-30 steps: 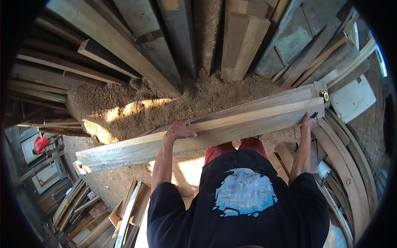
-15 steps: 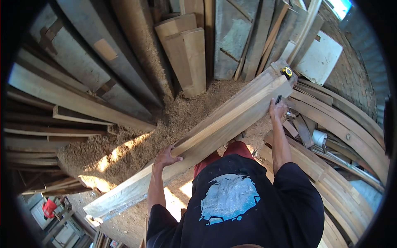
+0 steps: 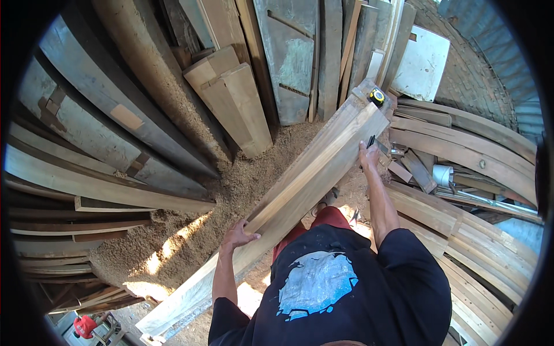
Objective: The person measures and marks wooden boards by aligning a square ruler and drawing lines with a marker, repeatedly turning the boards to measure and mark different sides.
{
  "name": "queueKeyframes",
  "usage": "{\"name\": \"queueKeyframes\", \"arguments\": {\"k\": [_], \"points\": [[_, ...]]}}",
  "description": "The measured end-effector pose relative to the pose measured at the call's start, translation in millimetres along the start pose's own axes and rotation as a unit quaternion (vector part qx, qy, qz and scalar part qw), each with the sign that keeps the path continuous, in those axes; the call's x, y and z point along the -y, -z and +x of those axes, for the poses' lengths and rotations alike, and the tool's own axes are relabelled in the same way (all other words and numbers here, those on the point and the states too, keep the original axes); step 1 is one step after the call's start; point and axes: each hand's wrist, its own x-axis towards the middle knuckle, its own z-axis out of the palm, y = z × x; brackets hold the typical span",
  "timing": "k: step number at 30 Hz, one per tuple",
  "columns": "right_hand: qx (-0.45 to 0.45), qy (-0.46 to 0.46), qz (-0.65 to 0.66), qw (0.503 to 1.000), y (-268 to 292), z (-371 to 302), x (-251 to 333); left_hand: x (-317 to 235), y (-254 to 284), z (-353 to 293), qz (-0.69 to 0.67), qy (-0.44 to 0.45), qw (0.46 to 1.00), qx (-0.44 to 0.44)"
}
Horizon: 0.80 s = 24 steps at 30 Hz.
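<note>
A long thick wooden board [image 3: 306, 199] runs slantwise in front of me, from lower left to upper right. My left hand [image 3: 238, 235] grips it near the middle, thumb on the near face and fingers over the far edge. Close to the board's upper right end, my right hand [image 3: 369, 155] is closed around a slim black pen-like tool [image 3: 371, 140] and rests at the near side. A yellow and black tape measure [image 3: 376, 96] sits just past that end, on the wood beneath.
Tall planks [image 3: 287, 69] lean across the back and left. Sawdust [image 3: 190, 242] covers the ground beyond the board. Stacked curved timbers [image 3: 461, 150] and a white bucket [image 3: 442, 175] lie at right. A person in red [image 3: 85, 326] is far off at lower left.
The view has turned slightly, so the upper right end of the board and the tape measure appear farther left. Both hands keep about the same places on the board.
</note>
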Motion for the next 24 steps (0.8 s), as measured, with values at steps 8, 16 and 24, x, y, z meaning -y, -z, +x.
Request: {"name": "queueKeyframes", "arguments": {"k": [8,16,24], "points": [[0.01,0.005,-0.034,0.999,3,-4,15,-15,0,18,0.004,0.003,1.0,0.014],[0.076,0.005,0.03,0.997,27,-35,32,-25,-8,10,0.007,-0.006,0.999,-0.039],[0.087,-0.019,0.216,0.972,13,-70,4,-95,-10,38,-0.024,-0.054,0.995,-0.079]]}}
